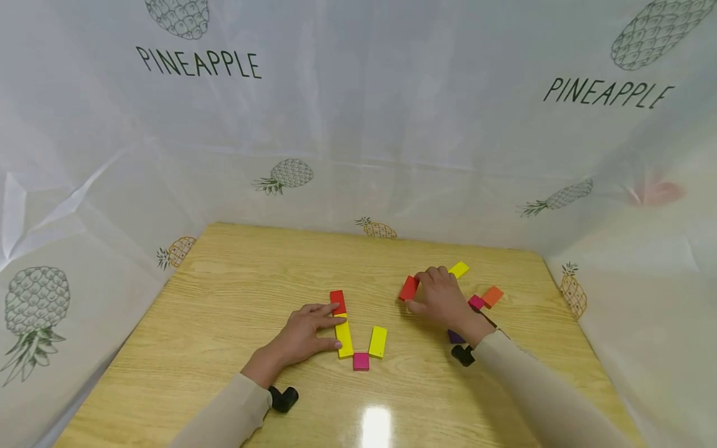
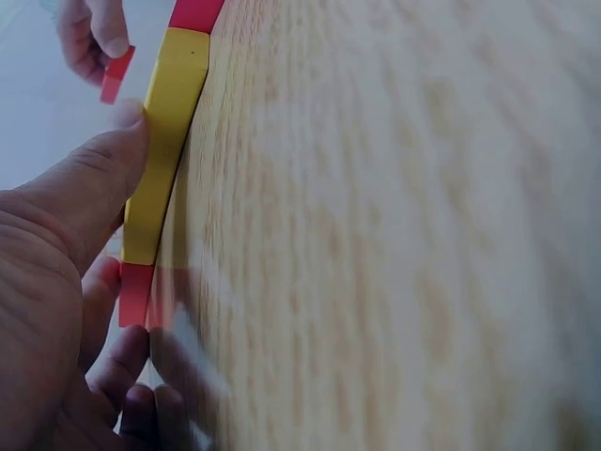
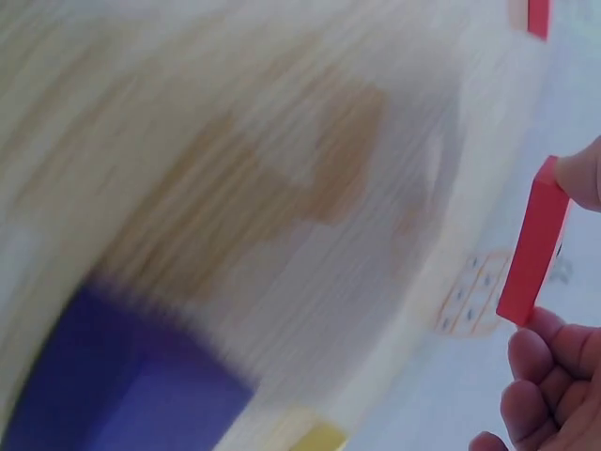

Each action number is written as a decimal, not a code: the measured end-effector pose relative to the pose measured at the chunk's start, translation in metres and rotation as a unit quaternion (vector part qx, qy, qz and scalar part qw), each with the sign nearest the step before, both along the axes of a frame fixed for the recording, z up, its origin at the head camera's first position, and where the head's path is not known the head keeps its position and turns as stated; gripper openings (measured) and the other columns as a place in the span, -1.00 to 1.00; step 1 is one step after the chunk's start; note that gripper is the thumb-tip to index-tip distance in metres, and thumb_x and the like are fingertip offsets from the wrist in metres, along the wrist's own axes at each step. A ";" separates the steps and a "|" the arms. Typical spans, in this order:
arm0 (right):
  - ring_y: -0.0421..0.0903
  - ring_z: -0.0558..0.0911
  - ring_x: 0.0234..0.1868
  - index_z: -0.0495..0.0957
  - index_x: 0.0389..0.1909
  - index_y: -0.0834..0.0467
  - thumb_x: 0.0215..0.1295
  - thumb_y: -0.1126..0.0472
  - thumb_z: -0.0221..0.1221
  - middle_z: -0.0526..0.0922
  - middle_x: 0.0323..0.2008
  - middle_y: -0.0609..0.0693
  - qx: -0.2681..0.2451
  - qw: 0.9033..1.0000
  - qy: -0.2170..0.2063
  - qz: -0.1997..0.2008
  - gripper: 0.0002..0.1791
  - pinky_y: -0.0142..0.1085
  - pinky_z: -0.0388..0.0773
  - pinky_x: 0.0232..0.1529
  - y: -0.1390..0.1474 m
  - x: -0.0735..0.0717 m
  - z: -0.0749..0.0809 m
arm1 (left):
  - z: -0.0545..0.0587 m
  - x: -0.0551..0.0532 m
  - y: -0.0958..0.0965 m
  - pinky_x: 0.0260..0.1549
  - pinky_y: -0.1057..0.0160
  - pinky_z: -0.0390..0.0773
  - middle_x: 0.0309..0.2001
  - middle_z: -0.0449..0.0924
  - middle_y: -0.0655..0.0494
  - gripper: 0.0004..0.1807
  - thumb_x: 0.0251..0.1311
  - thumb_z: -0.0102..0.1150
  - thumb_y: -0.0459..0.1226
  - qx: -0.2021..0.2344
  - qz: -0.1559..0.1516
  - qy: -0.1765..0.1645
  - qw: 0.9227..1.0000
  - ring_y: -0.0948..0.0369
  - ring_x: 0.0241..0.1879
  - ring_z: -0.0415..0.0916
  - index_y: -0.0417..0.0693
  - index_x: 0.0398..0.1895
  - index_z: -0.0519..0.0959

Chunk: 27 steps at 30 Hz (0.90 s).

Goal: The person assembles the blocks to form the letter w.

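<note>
On the wood-grain worktop (image 1: 269, 267), at one o'clock from the magenta block (image 1: 361, 362), the right hand (image 1: 445, 302) pinches a red block (image 1: 408, 289); the left hand (image 1: 302, 333), splayed, touches a yellow block (image 1: 345, 339) at eleven o'clock, which a careless nudge could knock askew

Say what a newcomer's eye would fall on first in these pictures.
Likely the bright red block pinched in the right grip, just right of centre in the head view. Next, by the left grip, another red block and a yellow block lie end to end, with a pink block beside the yellow one's near end. Behind, large PINEAPPLE lettering marks the pale sheet, upper left and upper right.
</note>
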State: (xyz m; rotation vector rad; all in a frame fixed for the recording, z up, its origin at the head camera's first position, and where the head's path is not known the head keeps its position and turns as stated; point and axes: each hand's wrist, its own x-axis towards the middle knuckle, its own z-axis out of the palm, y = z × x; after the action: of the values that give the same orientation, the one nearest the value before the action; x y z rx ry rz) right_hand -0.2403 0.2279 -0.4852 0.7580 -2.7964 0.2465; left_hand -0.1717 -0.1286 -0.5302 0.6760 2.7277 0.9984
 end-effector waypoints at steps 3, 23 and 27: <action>0.15 0.44 -0.10 0.62 0.06 0.31 0.26 -0.11 0.40 0.60 -0.08 0.18 0.009 1.000 -0.001 0.018 -0.40 -0.01 0.43 -0.11 -0.014 0.000 -0.003 | 0.001 0.000 0.000 0.46 -0.38 0.08 0.61 0.30 0.13 -0.36 0.27 0.42 0.11 0.001 0.001 0.000 1.000 -0.09 0.57 0.17 0.23 0.40 0.61; 0.08 0.48 -0.02 0.62 0.15 0.24 0.30 -0.20 0.32 0.64 0.00 0.11 0.041 0.995 -0.071 0.058 -0.35 0.02 0.48 0.01 -0.044 0.001 -0.020 | 0.002 -0.001 0.000 0.46 -0.38 0.08 0.61 0.29 0.14 -0.39 0.30 0.38 0.12 -0.001 -0.005 -0.001 1.000 -0.09 0.57 0.16 0.21 0.39 0.62; 0.09 0.48 0.00 0.62 0.19 0.25 0.37 -0.16 0.31 0.64 0.04 0.13 0.028 0.994 -0.088 0.059 -0.38 0.05 0.48 0.05 -0.044 0.004 -0.019 | 0.001 -0.001 0.000 0.46 -0.39 0.08 0.61 0.29 0.14 -0.39 0.30 0.38 0.13 0.000 -0.004 -0.002 1.000 -0.09 0.57 0.16 0.21 0.39 0.62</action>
State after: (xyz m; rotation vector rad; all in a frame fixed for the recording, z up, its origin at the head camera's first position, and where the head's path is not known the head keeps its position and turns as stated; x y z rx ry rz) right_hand -0.2367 0.1840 -0.5038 0.9612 -2.9369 0.2692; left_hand -0.1730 -0.1290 -0.5292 0.6832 2.7203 0.9967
